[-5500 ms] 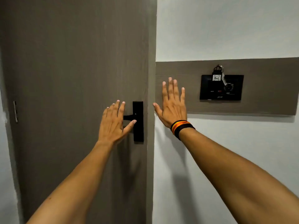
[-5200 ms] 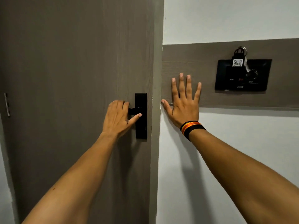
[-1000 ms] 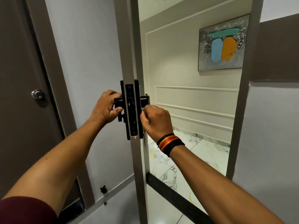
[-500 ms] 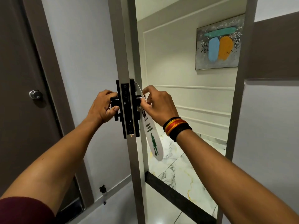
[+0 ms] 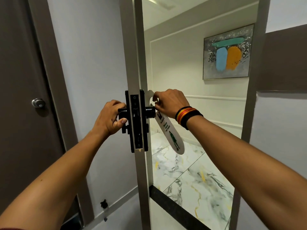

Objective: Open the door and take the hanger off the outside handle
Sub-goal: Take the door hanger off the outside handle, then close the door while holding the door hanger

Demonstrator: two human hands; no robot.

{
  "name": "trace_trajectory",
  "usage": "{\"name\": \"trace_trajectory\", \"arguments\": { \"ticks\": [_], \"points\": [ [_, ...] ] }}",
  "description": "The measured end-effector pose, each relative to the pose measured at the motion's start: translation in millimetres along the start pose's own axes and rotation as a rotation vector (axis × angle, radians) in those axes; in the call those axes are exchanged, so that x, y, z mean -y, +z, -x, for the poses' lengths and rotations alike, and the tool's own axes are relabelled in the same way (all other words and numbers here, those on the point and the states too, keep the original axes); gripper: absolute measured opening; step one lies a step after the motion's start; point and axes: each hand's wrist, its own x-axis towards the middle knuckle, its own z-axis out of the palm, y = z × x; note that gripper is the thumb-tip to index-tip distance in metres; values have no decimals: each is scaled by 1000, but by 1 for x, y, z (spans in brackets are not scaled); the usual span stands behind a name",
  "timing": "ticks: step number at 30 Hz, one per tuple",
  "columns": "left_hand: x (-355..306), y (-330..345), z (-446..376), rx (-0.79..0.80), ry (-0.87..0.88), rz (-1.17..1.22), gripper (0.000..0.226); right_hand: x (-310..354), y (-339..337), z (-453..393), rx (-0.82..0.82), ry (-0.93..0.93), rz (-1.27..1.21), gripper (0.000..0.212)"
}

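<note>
Hanger (image 5: 172, 135), white card with green figure and "Please clean my room" print, hung by its hooked top on outside handle (image 5: 150, 112), tail tilted down and right toward the marble floor. Near first: left hand (image 5: 111, 117), wrapped tight round inside handle (image 5: 122, 113), fingers curled, thumb under, steadying the door (image 5: 131, 47) seen edge-on and swung open. Black lock plate (image 5: 137, 121) between the two handles on the door's edge. Just beyond: right hand (image 5: 169, 103), banded at the wrist, thumb and forefinger pressed together on the upper curve of the hanger's loop, right beside the handle's stub. Judged thin, light and flexible, likely glossy and a little slippery; stiff enough to hold shape, soft enough to crease or tear at the slit of the hook if yanked sideways. Best taken exactly where pinched now, at the loop's rim near the opening, then eased off along the handle's axis toward its free end rather than pulled downward. No weight to speak of, so a light pinch enough. Farther off: corridor wall with a painting (image 5: 228, 52), well apart from everything.
</note>
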Motion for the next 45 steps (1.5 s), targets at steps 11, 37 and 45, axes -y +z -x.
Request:
{"name": "trace_trajectory", "arguments": {
  "ticks": [11, 37, 45],
  "points": [
    [-1, 10, -4, -12, -41, 62, 75, -28, 11, -7, 331, 106, 177, 26],
    [-106, 78, -33, 313, -483, 424, 105, -136, -193, 68, 647, 491, 119, 28],
    [-158, 131, -79, 395, -564, 376, 133, -193, -211, 99, 524, 585, 80, 19]
  ]
}}
